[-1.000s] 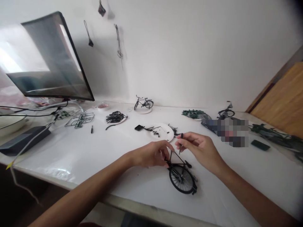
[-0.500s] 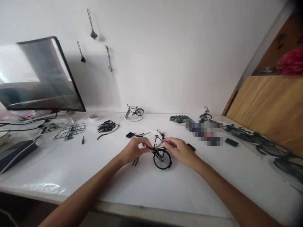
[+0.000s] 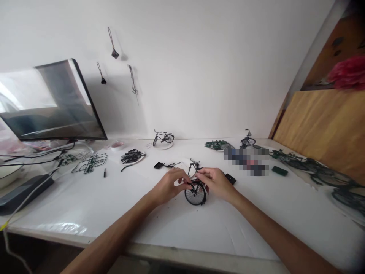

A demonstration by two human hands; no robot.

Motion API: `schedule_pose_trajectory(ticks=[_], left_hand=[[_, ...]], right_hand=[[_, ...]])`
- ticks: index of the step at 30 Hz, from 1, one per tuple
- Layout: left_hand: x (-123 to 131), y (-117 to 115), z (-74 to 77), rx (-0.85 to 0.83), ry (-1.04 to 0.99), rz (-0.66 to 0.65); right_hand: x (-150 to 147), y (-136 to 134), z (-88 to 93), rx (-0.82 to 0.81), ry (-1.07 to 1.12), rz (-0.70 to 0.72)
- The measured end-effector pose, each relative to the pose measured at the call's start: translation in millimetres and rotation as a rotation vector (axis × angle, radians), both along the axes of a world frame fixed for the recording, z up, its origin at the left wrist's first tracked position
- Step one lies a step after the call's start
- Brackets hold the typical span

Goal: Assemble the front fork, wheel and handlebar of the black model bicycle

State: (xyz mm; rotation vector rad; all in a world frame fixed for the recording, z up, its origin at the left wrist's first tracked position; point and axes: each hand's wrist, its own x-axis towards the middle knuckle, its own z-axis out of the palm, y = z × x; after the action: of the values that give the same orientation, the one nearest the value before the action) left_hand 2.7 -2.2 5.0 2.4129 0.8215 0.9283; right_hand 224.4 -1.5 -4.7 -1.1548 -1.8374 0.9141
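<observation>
A black model bicycle (image 3: 195, 193) stands upright on the white table in front of me, its spoked wheel towards me. My left hand (image 3: 174, 184) pinches it at the top of that wheel, thumb and forefinger close together. From the other side, my right hand (image 3: 217, 182) grips the frame with bent fingers. Part of the frame is hidden behind both hands. Just beyond them a white plate (image 3: 184, 164) carries small dark parts. A black square piece (image 3: 157, 165) lies to the left of that plate, and a dark flat piece (image 3: 230, 179) lies beside my right hand.
Another model bicycle (image 3: 163, 137) stands at the back, and one more (image 3: 247, 139) stands back right. A plate of black parts (image 3: 133, 156), green part frames (image 3: 90, 163) and a small screwdriver (image 3: 104, 172) lie left. A monitor (image 3: 68, 102) stands far left; green parts (image 3: 218, 145) lie behind.
My left hand has shifted right and slightly down, from the frame's left end to the top of the wheel. The right hand stays on the bicycle. The camera view has tilted a little.
</observation>
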Motion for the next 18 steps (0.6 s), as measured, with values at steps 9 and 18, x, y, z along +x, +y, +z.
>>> schedule_pose_trajectory(ticks=[9, 18], left_hand=[[9.3, 3.2, -3.1, 0.212, 0.089, -0.059], [-5.0, 6.3, -2.8, 0.176, 0.027, 0.144]], right_hand=[[-1.7, 3.1, -0.6, 0.020, -0.013, 0.020], [4.4, 7.1, -4.6, -0.003, 0.018, -0.053]])
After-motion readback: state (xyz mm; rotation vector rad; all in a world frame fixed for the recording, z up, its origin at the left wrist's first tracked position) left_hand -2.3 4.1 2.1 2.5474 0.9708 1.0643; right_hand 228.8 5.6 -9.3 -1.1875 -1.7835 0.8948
